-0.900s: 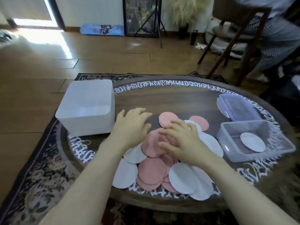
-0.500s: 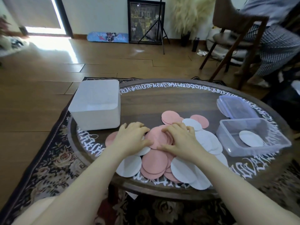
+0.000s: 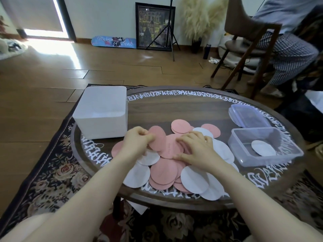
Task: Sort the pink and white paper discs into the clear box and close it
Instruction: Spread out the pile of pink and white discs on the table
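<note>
left hand [image 3: 138, 142] pinches pink disc [image 3: 157, 139] | right hand [image 3: 195, 151] on pile (spread)

I see the discs [image 3: 167, 161] heaped mid-table [image 3: 174, 109], a tub [image 3: 101, 112] to their left, the box [image 3: 265, 147] right, its lid [image 3: 248, 116] behind it.

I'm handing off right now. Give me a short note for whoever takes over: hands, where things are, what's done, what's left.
Left hand: pinches the edge of a pink disc, lifting it off the pile.
Right hand: fingers spread, resting on the pile of discs at the table's near edge.
Clear box: open, to the right, with one white disc inside.
Lid: lies behind the box.
Done: one white disc boxed.
Left: box the remaining discs, then put the lid on.
</note>
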